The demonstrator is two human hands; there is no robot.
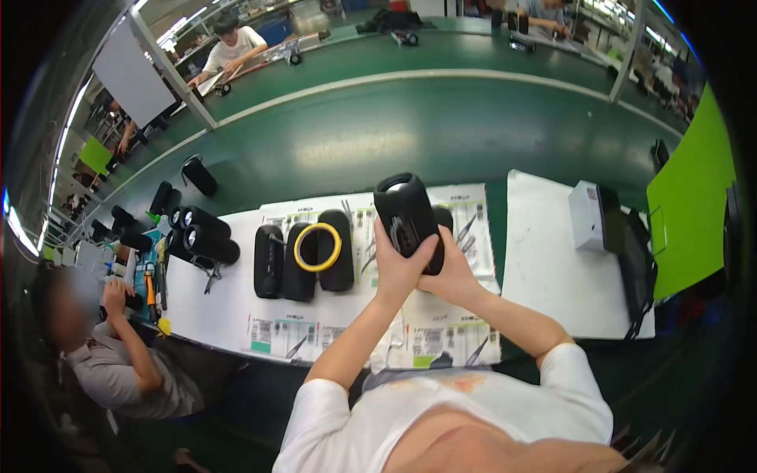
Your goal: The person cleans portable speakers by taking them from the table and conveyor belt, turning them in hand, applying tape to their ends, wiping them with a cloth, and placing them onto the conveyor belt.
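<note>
A long, shiny green table (489,118) runs across just past the grip. Beyond that, a pale bar (441,73) goes between a left post (169,63) and a right post (629,55). Another green table (359,51) sits behind it. Far left of the grip are a big white board (134,71) and a bright strip light (20,227). A lime-green panel (694,189) stands right of the grip. The floor (236,430), low and left of the grip, looks dark.
</note>
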